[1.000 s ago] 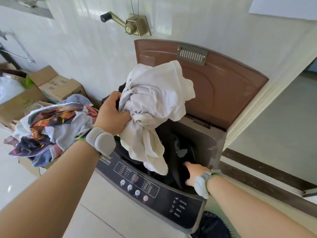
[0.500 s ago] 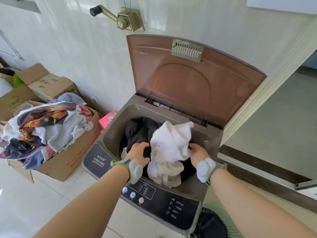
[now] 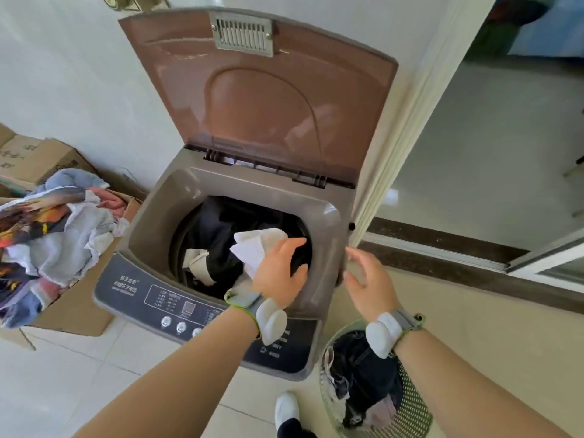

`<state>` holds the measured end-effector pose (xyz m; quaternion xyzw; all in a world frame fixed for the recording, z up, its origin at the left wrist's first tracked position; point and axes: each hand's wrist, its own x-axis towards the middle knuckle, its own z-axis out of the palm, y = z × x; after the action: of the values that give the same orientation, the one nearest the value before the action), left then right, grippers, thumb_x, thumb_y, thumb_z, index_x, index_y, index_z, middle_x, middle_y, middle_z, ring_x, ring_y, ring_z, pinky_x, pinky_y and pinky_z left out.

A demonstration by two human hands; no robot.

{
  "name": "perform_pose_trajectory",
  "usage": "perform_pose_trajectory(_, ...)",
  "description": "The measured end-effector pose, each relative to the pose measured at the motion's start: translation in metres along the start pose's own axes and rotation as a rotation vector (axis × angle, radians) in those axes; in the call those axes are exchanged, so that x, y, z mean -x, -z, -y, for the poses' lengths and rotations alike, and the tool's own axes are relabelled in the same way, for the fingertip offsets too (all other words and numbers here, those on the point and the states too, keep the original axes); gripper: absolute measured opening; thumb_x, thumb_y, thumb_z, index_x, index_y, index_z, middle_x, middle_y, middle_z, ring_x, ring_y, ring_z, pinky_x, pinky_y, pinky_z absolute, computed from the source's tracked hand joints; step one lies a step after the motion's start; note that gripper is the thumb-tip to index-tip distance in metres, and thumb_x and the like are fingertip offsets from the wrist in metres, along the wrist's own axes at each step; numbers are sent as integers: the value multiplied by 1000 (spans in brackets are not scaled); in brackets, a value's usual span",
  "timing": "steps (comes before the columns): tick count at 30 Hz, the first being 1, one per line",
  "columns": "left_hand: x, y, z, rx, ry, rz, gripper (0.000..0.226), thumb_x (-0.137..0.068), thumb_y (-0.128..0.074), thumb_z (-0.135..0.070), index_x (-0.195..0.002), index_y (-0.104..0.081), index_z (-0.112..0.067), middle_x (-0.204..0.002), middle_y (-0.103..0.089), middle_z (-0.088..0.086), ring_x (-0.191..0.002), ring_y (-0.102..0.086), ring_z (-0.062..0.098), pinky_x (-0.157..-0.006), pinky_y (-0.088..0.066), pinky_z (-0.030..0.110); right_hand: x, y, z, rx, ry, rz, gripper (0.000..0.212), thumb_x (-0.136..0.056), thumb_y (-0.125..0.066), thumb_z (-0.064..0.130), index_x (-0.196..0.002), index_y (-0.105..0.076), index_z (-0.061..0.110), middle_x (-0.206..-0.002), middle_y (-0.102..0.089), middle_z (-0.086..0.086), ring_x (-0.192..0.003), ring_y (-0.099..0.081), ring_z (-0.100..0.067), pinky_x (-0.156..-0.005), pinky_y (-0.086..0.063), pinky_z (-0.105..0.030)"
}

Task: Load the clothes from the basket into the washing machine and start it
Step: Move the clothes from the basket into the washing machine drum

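Top-loading washing machine [image 3: 151,229], lid [image 3: 259,99] propped upright at the back, so the drum [image 3: 177,248] is open from above. Dark clothes [image 3: 218,229] already lie inside with a white garment [image 3: 256,248] crumpled on top toward the right side. Left hand [image 3: 278,273] is over the drum, palm down on the white garment, fingers spread and fairly straight: it looks like pressing rather than gripping, and nothing is closed in it. Right hand [image 3: 369,279] hangs free just outside the machine's right rim, fingers loose and apart, holding nothing. The basket [image 3: 415,403] stands on the floor at the machine's front right corner, directly below the right wrist and nearer the person than the drum. A dark bundle [image 3: 363,371] with some pale cloth is still in it, wadded up, with no clear long axis. Judgement: the right hand is much the nearer for the next pick, a short drop down and back, then a lift up and left over the rim. The door frame [image 3: 410,121] runs close along the machine's right side, so room there is narrow; above the drum is open. The control panel [image 3: 189,311] lies along the front edge. A cardboard box [image 3: 72,311] heaped with other laundry [image 3: 57,235] sits left of the machine.
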<state>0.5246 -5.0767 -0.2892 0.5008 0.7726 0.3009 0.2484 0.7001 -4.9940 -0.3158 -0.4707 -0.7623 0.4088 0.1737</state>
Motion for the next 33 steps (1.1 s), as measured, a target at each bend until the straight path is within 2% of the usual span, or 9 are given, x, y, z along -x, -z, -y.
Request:
perform_pose_trajectory(2, 9, -28, -28, 27, -96, 38, 47, -89, -55, -20, -134, -44, -24, -134, -50, 0, -106, -56, 14, -88, -36, 17, 17, 18, -26, -25, -55, -38, 50, -91, -57, 13, -139, -45, 20, -142, -48, 2, -132, -43, -15, -112, -35, -36)
perform_pose_trajectory(4, 17, -58, -50, 48, -159, 112, 47, -90, -54, -21, -135, -42, -27, -131, -51, -1, -83, -58, 6, -78, -36, 13, 35, 31, -56, -38, -132, -62, 52, -90, -59, 12, -139, -44, 16, -142, -48, -1, -132, -43, -17, -112, -34, -36)
perform_pose_trajectory(5, 21, -76, -57, 51, -163, 156, 47, -91, -54, -20, -136, -42, -26, -132, -51, -1, -83, -58, 5, -77, -35, 12, 46, 37, -74, -37, -179, -72, 52, -90, -59, 11, -140, -43, 16, -142, -47, -2, -132, -43, -19, -112, -34, -36)
perform_pose_trajectory(7, 30, -113, -64, 45, -127, 240, 48, -92, -53, -20, -138, -40, -24, -137, -49, 1, -110, -55, 14, -88, -35, 14, 69, 44, -111, -43, -282, -78, 53, -91, -58, 11, -141, -42, 17, -143, -47, -3, -132, -43, -21, -110, -36, -36)
perform_pose_trajectory(9, 39, -159, -65, 10, -51, 351, 49, -93, -52, -20, -140, -39, -23, -141, -47, 1, -125, -47, 17, -97, -36, 22, 93, 49, -158, -51, -394, -59, 54, -91, -57, 13, -143, -40, 18, -145, -45, -4, -134, -42, -23, -110, -36, -37)
perform_pose_trajectory(18, 68, -301, 32, -143, 291, 600, 49, -90, -54, -25, -138, -41, -23, -136, -52, 4, -122, -51, 28, -96, -42, 34, 159, 13, -313, -85, -667, 76, 62, -89, -59, 17, -145, -34, 23, -146, -43, -6, -131, -45, -25, -98, -39, -32)
perform_pose_trajectory(22, 75, -375, 101, -207, 401, 751, 68, -86, -59, -26, -146, -27, -21, -116, -60, -2, -101, -60, 17, -76, -41, 13, 173, -32, -397, -81, -762, 179, 64, -88, -59, 17, -146, -32, 23, -146, -43, -8, -130, -47, -27, -102, -42, -38)
perform_pose_trajectory(26, 79, -419, 148, -280, 402, 826, 73, -86, -60, -28, -147, -21, -16, -148, -36, 10, -133, -38, 26, -100, -32, 28, 174, -69, -450, -43, -785, 268, 68, -89, -59, 17, -148, -27, 22, -148, -41, -6, -131, -46, -26, -104, -42, -36)
perform_pose_trajectory(33, 64, -498, 222, -301, 373, 857, 77, -87, -60, -24, -149, -16, -15, -153, -28, 9, -136, -35, 26, -108, -32, 36, 151, -158, -550, 60, -824, 414, 69, -89, -60, 25, -148, -25, 20, -154, -32, -4, -136, -40, -23, -106, -37, -32)
